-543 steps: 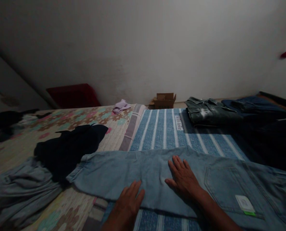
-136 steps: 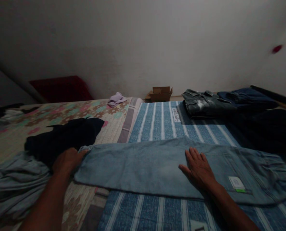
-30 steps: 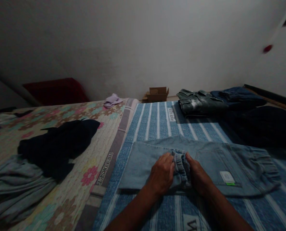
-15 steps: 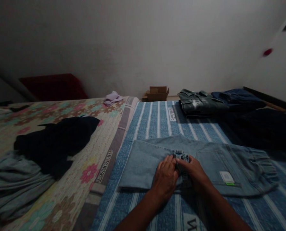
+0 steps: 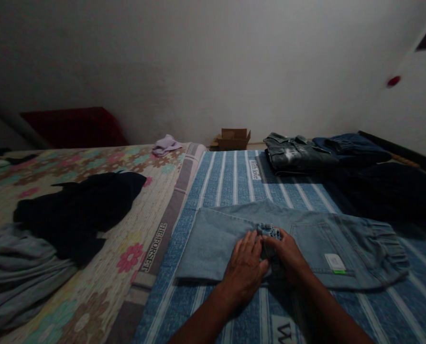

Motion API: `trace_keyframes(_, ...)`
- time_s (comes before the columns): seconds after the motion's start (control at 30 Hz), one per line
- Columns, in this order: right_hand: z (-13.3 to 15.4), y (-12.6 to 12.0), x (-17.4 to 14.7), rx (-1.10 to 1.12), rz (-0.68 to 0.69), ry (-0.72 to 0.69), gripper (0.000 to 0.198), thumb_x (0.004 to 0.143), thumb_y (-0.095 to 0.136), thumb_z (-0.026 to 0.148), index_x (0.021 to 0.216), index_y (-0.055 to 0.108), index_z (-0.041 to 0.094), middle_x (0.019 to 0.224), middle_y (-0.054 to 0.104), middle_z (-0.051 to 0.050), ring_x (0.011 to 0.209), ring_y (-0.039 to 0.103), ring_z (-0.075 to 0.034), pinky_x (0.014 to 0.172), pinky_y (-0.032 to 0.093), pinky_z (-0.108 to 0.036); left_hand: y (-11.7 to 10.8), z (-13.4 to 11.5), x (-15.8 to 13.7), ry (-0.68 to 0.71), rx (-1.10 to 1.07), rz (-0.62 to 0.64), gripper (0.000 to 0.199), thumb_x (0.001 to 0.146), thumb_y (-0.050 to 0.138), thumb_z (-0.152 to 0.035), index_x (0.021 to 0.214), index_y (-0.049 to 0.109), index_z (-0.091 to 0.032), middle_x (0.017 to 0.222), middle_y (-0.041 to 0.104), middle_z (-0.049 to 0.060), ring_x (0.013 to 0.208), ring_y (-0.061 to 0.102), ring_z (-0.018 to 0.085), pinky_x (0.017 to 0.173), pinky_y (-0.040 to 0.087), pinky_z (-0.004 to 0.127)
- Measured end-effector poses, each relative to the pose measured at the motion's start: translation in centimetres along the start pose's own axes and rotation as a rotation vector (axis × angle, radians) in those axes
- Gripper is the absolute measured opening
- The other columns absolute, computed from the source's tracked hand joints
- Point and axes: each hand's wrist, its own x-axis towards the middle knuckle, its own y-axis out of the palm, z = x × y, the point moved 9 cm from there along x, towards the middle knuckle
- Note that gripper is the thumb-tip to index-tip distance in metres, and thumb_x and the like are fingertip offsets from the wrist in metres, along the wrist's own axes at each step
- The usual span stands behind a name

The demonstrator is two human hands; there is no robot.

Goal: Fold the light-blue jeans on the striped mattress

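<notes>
A pair of light blue jeans (image 5: 311,255) lies folded lengthwise on the striped sheet (image 5: 222,179). Its gathered waistband is at the right, and a leg is turned back over itself from the left. My left hand (image 5: 245,267) rests flat on the turned-back leg, fingers stretched out and thumb apart. Close beside it, my right hand (image 5: 288,251) pinches the elastic cuff (image 5: 269,230) between thumb and fingers. A white label with a green strip (image 5: 335,263) is on the back pocket. Shadow hides the cloth between my wrists.
Folded dark denim garments (image 5: 300,155) and more dark clothes (image 5: 395,191) lie at the right. A dark garment (image 5: 87,205) and a grey one (image 5: 19,272) are heaped on the flowered sheet at left. An open cardboard box (image 5: 233,139) and a lilac cloth (image 5: 166,145) are farther back.
My left thumb has moved out from the cuff and now lies on the cloth. My right hand keeps its pinch on the cuff. The view has shifted slightly.
</notes>
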Motion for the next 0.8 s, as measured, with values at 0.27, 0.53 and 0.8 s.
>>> trace_keyframes(0.27,-0.01,-0.41,0.43,-0.005,-0.043,-0.003,0.040,0.057,0.070,0.041,0.087,0.064,0.015,0.071,0.067,-0.002,0.067,0.061,-0.019,0.062,0.047,-0.028,0.68,0.29,-0.02,-0.005,-0.013,0.063,0.062,0.090,0.039,-0.037,0.144,0.021,-0.013,0.153,0.015,0.012,0.140,0.007,0.023,0.113,0.014,0.044)
trace_keyframes(0.53,-0.41,-0.69,0.66,-0.016,-0.047,-0.024,0.028,0.059,0.066,0.034,0.081,0.063,0.016,0.068,0.065,-0.001,0.063,0.059,-0.017,0.060,0.045,-0.027,0.54,0.22,-0.21,0.004,-0.029,0.080,0.062,0.091,0.038,-0.039,0.145,0.019,-0.016,0.153,0.013,0.010,0.140,0.005,0.023,0.114,0.012,0.043)
trace_keyframes(0.8,0.44,-0.57,0.29,-0.108,-0.066,-0.033,0.044,0.055,0.075,0.037,0.091,0.063,0.015,0.073,0.068,-0.003,0.068,0.063,-0.021,0.063,0.048,-0.030,0.28,0.04,-0.21,0.014,-0.029,0.056,0.061,0.091,0.038,-0.037,0.144,0.021,-0.012,0.152,0.014,0.013,0.140,0.005,0.023,0.113,0.013,0.045)
